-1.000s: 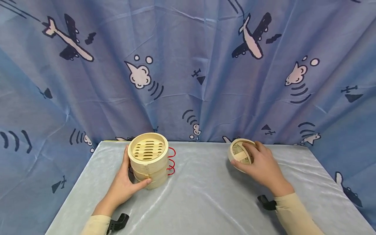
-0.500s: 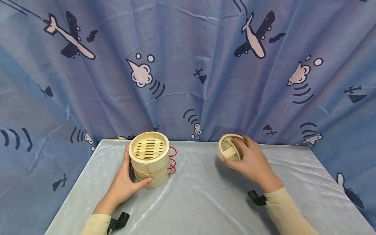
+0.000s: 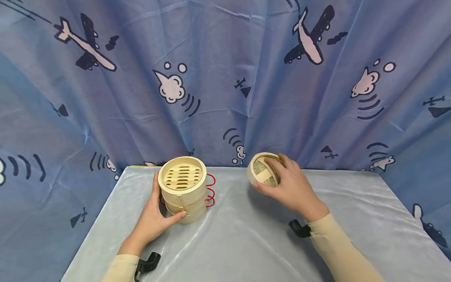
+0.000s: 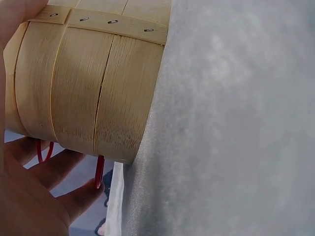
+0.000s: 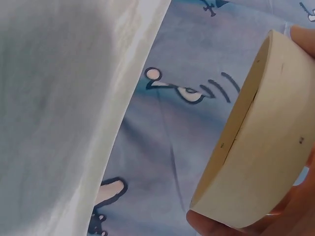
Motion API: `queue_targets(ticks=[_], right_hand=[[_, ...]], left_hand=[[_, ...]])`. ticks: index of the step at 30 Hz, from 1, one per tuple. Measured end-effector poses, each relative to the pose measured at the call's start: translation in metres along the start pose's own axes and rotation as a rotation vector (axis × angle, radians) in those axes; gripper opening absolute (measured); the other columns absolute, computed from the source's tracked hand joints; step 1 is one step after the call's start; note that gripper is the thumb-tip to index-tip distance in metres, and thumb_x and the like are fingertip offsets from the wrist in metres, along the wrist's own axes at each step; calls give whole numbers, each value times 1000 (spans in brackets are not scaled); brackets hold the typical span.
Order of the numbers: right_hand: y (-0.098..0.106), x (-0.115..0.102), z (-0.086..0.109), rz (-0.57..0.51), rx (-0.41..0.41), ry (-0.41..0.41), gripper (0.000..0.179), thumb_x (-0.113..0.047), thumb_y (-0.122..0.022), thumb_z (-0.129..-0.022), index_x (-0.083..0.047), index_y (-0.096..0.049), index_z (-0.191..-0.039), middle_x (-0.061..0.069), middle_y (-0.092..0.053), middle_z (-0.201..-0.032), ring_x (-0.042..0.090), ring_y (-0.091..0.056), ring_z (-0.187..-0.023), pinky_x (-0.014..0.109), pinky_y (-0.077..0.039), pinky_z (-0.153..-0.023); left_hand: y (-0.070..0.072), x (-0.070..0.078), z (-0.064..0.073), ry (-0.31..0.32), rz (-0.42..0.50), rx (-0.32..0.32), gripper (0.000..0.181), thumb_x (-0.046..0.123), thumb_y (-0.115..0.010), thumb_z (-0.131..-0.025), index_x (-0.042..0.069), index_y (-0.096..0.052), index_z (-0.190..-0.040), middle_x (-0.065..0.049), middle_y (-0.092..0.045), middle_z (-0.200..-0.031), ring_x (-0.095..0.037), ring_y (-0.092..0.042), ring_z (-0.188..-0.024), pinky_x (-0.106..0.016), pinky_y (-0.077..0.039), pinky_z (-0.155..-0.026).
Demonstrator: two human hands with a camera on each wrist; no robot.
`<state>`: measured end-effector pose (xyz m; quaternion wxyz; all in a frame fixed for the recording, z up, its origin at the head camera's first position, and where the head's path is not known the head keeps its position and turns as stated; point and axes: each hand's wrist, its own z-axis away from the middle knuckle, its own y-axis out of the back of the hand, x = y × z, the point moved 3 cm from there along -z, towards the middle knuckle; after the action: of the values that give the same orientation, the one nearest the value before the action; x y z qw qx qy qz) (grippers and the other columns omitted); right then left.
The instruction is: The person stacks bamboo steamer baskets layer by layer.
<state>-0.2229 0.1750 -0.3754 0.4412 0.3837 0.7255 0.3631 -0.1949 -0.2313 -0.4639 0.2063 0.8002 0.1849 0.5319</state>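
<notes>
A stack of round bamboo steamer baskets stands on the table at left, its slatted inside facing up. My left hand grips it from the left, thumb across the front and fingers round the back. In the left wrist view, the stapled bamboo wall fills the upper left, with the fingers behind it. To the right, my right hand holds a round bamboo steamer lid by its rim, tilted above the table. Its woven top and cross strip show in the head view; the right wrist view shows its pale side wall.
Red loops stick out from the right side of the stack. A grey-white velvety cloth covers the table. Behind the far edge hangs a blue curtain printed with planes. Each wrist wears a black camera mount.
My right hand has carried the lid leftward, closer to the basket stack, and a little higher in view. The left hand keeps its grip on the stack. The head view has shifted slightly.
</notes>
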Motion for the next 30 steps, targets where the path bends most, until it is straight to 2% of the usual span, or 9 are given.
queue_targets(ticks=[4,7,9,14,16,23,30], right_hand=[[4,-10,-6,7,12,25,89,-81,-63,-73,-28,-52,-143,20,-37,-151,46,-38,-132,68,-42,-89],[6,-20,-10,2,23,57,88,-81,-63,-73,-29,-52,-143,17,-39,-150,43,-39,-131,64,-44,-89],[7,-29,-13,-3,29,85,87,-81,-62,-73,-30,-52,-143,15,-40,-149,41,-40,-130,61,-45,-89],[6,-54,-21,-7,33,158,85,-82,-61,-74,-33,-51,-142,14,-39,-150,38,-41,-127,58,-45,-90],[4,-61,-24,-1,34,183,83,-82,-60,-74,-34,-51,-142,14,-39,-149,37,-42,-126,57,-46,-90],[2,-79,-30,20,21,225,84,-84,-57,-74,-36,-50,-142,15,-37,-151,36,-39,-133,60,-48,-87],[-1,-95,-36,3,9,279,84,-83,-58,-74,-34,-51,-142,18,-37,-151,37,-38,-134,60,-45,-93]], left_hand=[[-3,1,-1,-14,19,8,141,43,-93,-64,35,11,-159,7,-20,-163,-20,-36,-140,-23,-24,-112],[-4,2,-1,-19,21,9,140,42,-94,-64,34,10,-159,6,-21,-163,-21,-36,-140,-18,-24,-110],[-3,2,0,-15,15,5,140,43,-93,-65,34,10,-159,6,-21,-162,-21,-35,-141,-22,-25,-111],[-1,2,0,9,6,-6,140,45,-93,-65,37,11,-158,5,-22,-162,-21,-34,-141,-47,-28,-112],[0,1,0,9,7,-5,139,46,-92,-65,37,10,-158,5,-22,-162,-21,-34,-141,-53,-29,-110],[-1,2,-1,-17,8,4,139,47,-93,-64,36,9,-159,9,-20,-162,-21,-29,-144,-55,-29,-110],[1,2,-1,-14,11,12,139,51,-92,-63,37,8,-159,9,-21,-162,-22,-31,-142,-54,-29,-110]])
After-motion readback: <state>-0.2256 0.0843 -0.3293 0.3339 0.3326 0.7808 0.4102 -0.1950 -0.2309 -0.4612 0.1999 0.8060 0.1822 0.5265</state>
